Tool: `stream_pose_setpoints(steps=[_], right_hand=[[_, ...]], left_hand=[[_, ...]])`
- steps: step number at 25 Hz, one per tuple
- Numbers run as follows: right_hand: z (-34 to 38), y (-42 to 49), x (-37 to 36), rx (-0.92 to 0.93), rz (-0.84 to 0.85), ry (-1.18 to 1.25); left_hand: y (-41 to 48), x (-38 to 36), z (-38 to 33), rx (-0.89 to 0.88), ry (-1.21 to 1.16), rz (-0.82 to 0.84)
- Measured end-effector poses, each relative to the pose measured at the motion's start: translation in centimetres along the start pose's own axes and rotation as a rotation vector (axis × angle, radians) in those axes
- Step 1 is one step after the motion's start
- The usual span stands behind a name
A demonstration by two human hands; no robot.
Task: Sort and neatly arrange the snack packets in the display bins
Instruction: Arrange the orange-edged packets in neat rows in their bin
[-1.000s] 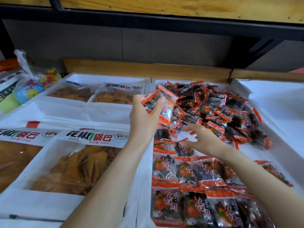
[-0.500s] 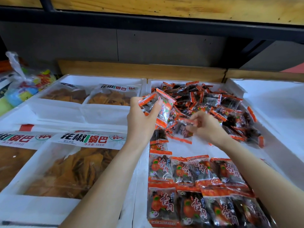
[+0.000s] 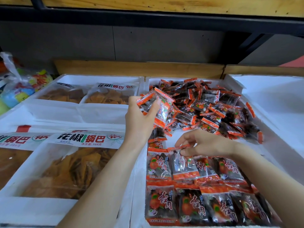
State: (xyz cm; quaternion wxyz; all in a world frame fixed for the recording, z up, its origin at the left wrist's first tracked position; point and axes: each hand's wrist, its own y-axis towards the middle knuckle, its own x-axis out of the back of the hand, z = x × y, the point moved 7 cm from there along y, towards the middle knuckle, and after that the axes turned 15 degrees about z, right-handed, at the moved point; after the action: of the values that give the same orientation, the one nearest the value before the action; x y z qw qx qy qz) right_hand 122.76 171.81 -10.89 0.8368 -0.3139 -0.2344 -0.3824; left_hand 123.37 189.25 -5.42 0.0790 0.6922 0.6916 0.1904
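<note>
A white foam bin (image 3: 139,181) holds small orange-and-clear snack packets. Two neat rows of packets (image 3: 194,203) lie at its near end, and a loose heap of packets (image 3: 213,111) fills the far end. My left hand (image 3: 139,119) is raised over the bin's left wall and grips a small stack of packets (image 3: 158,104). My right hand (image 3: 202,143) pinches the orange top edge of a single packet (image 3: 182,163), which lies in the upper neat row, second from the left.
Left of the snack bin stand white foam bins with large bags of brown crisps (image 3: 69,168) and more bags (image 3: 108,94) behind. A white bin (image 3: 276,102) stands at the right. A plastic bag of colourful items (image 3: 18,91) sits far left. A wooden ledge (image 3: 139,68) runs behind.
My right hand lifted one packet from beside the heap and brought it toward me, down onto the upper neat row. My left hand kept its stack at about the same place.
</note>
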Motion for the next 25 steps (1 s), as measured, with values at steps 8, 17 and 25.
stream_pose_setpoints(steps=[8,17,25], right_hand=[[-0.9,0.5,-0.5,-0.035,0.036,-0.21],[1.1,-0.9,2.2,0.193,-0.271,0.121],[3.6,-3.0,2.2,0.309,-0.388,0.333]], left_hand=[[0.1,-0.1,0.2,-0.005,0.017,0.019],[-0.1,-1.6,1.6,0.063,-0.077,0.11],[-1.1,-4.2,2.1,0.172,-0.174,0.322]])
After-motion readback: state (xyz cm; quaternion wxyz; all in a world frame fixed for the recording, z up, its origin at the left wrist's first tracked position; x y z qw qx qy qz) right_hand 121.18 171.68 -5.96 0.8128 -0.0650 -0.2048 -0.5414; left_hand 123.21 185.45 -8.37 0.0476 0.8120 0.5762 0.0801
